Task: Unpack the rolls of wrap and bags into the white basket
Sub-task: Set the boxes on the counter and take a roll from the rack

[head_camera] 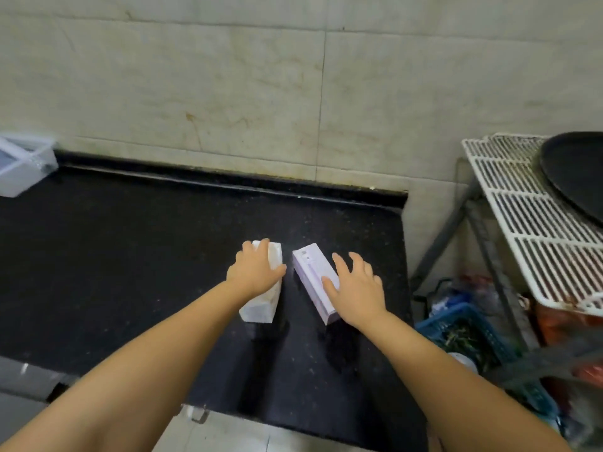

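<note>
Two long pale boxes lie side by side on the black counter (130,256). My left hand (254,272) is closed over the top of the white box (261,308), fingers on its far end and thumb on its right side. The lilac box (308,272) lies a little to the right, angled. My right hand (355,288) rests on its near right part with fingers spread and the thumb on top. The white basket (23,168) stands at the far left edge of the counter, partly cut off by the frame.
A tiled wall runs behind the counter. To the right stands a metal rack with a white wire shelf (528,230) carrying a dark round pan (580,174). Below the rack sits a blue crate (470,331) with clutter. The counter's right edge is close to the lilac box.
</note>
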